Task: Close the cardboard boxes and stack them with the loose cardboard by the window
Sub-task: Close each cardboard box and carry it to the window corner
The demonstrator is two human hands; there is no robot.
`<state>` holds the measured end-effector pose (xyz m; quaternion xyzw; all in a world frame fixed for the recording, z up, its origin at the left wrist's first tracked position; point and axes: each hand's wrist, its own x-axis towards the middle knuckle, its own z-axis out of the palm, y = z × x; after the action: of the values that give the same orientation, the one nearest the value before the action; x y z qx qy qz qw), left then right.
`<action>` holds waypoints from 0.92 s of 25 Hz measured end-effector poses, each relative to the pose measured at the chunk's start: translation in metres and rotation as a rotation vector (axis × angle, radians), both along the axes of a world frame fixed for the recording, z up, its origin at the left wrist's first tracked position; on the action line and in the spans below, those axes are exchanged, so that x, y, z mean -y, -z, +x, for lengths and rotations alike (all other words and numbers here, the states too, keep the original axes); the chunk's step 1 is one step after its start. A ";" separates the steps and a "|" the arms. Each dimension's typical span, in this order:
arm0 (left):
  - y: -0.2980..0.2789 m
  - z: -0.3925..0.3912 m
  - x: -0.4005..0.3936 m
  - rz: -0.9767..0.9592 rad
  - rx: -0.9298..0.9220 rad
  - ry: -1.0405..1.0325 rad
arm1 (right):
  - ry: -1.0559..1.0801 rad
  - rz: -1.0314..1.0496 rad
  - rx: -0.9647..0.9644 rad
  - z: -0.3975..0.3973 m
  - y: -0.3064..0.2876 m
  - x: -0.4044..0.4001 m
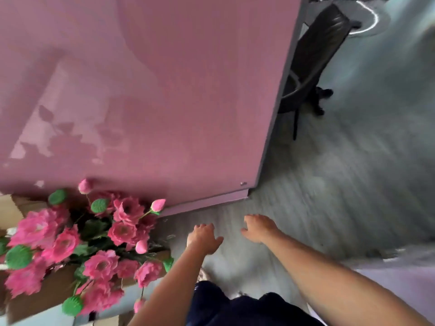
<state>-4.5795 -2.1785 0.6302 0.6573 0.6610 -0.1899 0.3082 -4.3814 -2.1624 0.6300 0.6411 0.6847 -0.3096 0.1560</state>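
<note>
Sitting at lower left: one cardboard box (40, 300), brown, stuffed with one bunch of pink flowers (77, 245), more cardboard edges showing around it, count unclear in the blur. Likely handling light and stiff, flaps bending easily; best gripping by the bottom corners, clear of the blooms. Reaching forward over the grey floor (317, 196), left hand (204, 238) and right hand (259, 228), both spread, holding nothing. Standing beyond: one pink panel (164, 90), one dark chair (313, 57).

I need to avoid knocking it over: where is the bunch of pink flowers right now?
In the head view the pink flowers sit at the lower left, over a cardboard box, at the foot of the pink wall and left of the left hand.
</note>
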 end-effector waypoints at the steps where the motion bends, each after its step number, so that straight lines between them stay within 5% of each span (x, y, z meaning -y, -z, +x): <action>1: -0.001 0.019 -0.020 -0.010 -0.011 0.065 | 0.064 0.003 0.002 0.020 0.000 -0.006; 10: 0.006 0.162 -0.187 -0.047 -0.054 0.641 | 0.576 -0.030 0.028 0.140 -0.016 -0.080; 23: 0.017 0.449 -0.332 -0.082 -0.037 0.961 | 0.919 -0.122 -0.009 0.375 0.000 -0.154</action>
<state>-4.1301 -1.8464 0.6128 0.8721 0.2797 -0.3483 0.1996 -4.0063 -2.0087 0.6298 0.8665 0.3107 -0.3891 0.0368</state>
